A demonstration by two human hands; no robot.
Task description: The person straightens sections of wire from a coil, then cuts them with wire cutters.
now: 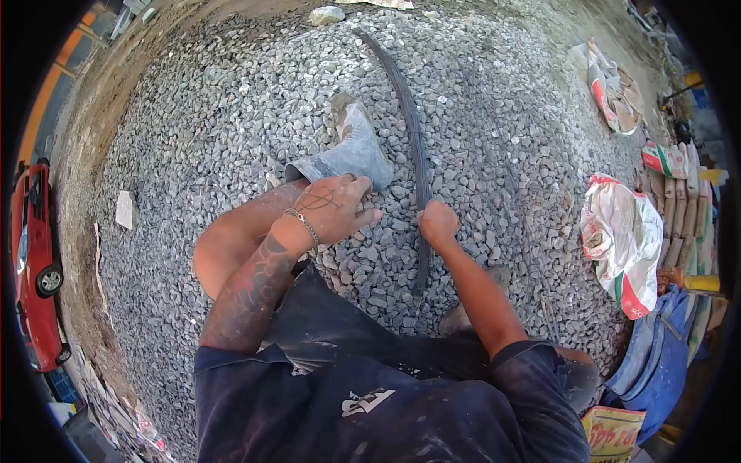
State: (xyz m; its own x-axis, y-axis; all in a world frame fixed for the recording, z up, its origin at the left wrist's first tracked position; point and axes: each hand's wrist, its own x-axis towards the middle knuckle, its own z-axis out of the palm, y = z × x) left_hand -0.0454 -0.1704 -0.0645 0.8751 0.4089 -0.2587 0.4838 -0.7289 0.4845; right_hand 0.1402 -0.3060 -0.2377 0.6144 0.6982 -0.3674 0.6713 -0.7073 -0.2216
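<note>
A long, dark, slightly curved bundle of thin rods or wires (409,108) lies on the grey gravel, running from the top centre down between my legs. My right hand (438,224) is closed in a fist at the lower part of the bundle, on its right edge; what its fingers hold is hidden. To the left, my left hand (337,207) hovers over my bent knee and the top of a dusty grey boot (351,150). Its fingers are apart and hold nothing visible. A bracelet (305,225) circles the left wrist.
White, red and green sacks (621,231) lie on the right, near stacked filled bags (679,220) and a blue tarp (656,363). A pale stone (125,210) sits on the left, a red car (35,262) beyond it. Another stone (326,15) is at the top.
</note>
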